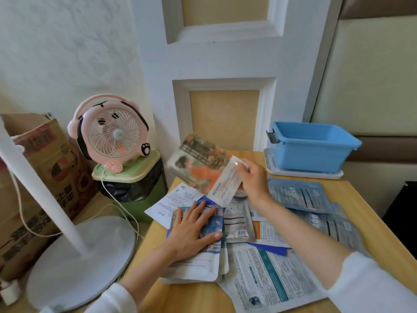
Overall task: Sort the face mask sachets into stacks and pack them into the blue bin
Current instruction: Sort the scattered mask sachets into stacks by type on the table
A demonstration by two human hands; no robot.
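Aloft, white sachet (pixel 222 182) between right fingers (pixel 244 166).

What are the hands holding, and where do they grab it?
The right hand pinches a white sachet by its upper end; left hand holds nothing.

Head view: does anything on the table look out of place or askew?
Yes. The sachets lie fanned and overlapping at mixed angles, not in neat stacks; a white one overhangs the table's left edge. The bin looks normal, upright on its tray.
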